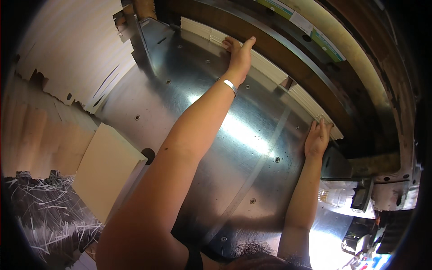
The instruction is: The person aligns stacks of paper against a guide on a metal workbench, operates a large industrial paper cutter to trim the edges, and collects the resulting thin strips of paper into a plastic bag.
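One head-worn fisheye looks down from near the metal surface [243, 173], both hands [239, 58] [317, 139] in view.

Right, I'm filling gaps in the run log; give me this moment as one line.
left hand: open, at left pale stack | right hand: open, at right pale stack | surface: metal table

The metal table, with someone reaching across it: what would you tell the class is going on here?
One person reaches across the metal table with both bare hands. The left hand is at a long, pale stack along the far side, beside a brown bar. The right hand is farther right, at a shorter pale stack. A gap separates the two stacks. Shredded strips lie at lower left.
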`<action>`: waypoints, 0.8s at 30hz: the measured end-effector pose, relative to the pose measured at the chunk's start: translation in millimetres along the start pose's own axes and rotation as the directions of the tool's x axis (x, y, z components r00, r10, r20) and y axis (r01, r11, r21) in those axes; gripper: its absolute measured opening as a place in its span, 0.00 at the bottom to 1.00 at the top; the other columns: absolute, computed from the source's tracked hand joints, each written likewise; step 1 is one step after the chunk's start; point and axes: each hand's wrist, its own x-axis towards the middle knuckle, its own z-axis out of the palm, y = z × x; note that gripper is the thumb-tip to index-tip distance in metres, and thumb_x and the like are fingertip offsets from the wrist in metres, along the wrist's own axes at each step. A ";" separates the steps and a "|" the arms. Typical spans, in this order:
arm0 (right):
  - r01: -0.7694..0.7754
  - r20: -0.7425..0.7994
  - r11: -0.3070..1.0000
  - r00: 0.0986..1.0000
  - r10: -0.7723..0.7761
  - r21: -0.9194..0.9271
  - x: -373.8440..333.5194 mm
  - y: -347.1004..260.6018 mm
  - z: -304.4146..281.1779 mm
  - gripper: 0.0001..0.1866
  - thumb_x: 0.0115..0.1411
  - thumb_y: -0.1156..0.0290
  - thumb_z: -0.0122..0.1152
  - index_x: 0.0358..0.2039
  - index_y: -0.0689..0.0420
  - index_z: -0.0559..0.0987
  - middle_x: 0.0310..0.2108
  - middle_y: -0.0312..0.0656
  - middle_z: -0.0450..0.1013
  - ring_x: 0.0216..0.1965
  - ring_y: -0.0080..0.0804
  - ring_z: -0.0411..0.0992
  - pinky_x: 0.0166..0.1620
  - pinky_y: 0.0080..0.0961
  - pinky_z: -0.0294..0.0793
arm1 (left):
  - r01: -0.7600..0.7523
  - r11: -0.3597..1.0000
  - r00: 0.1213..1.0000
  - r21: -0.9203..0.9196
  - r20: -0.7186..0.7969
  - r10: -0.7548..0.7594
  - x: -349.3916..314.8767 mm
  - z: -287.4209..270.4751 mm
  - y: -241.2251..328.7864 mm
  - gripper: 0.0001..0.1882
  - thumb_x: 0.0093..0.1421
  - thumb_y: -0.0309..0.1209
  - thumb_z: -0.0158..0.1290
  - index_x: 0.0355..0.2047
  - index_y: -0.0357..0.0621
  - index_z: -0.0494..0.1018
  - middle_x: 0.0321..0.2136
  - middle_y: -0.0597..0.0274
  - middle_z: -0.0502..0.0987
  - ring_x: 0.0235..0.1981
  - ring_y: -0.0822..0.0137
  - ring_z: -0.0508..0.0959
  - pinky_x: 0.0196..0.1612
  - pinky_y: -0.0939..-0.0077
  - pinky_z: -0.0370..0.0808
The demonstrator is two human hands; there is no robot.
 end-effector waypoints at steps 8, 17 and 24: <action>0.000 -0.005 1.000 1.000 0.000 -0.005 1.3 1.6 -7.5 0.25 0.66 0.71 0.58 0.60 0.50 0.60 0.60 0.33 0.60 0.59 0.26 0.59 0.68 0.33 0.50 | 0.011 1.000 1.000 0.009 0.008 -0.011 -0.2 0.5 -0.5 0.60 0.63 0.58 0.49 0.71 0.31 0.23 0.74 0.43 0.21 0.75 0.57 0.22 0.74 0.62 0.28; 0.010 -0.009 1.000 1.000 -0.010 0.018 -2.1 1.8 -0.9 0.25 0.67 0.73 0.56 0.62 0.54 0.59 0.60 0.35 0.58 0.57 0.25 0.59 0.66 0.30 0.53 | -0.032 0.995 0.988 0.099 -0.146 0.046 5.2 -1.5 -0.7 0.58 0.64 0.59 0.47 0.72 0.29 0.28 0.74 0.40 0.24 0.76 0.54 0.27 0.74 0.62 0.32; -0.008 0.024 1.000 1.000 0.007 0.001 3.2 4.2 -11.8 0.28 0.67 0.73 0.55 0.63 0.56 0.56 0.62 0.36 0.57 0.62 0.26 0.58 0.69 0.33 0.48 | -0.105 0.993 0.910 0.051 -0.397 0.117 74.8 -63.2 19.0 0.55 0.65 0.61 0.43 0.72 0.29 0.32 0.74 0.39 0.28 0.75 0.43 0.32 0.75 0.59 0.33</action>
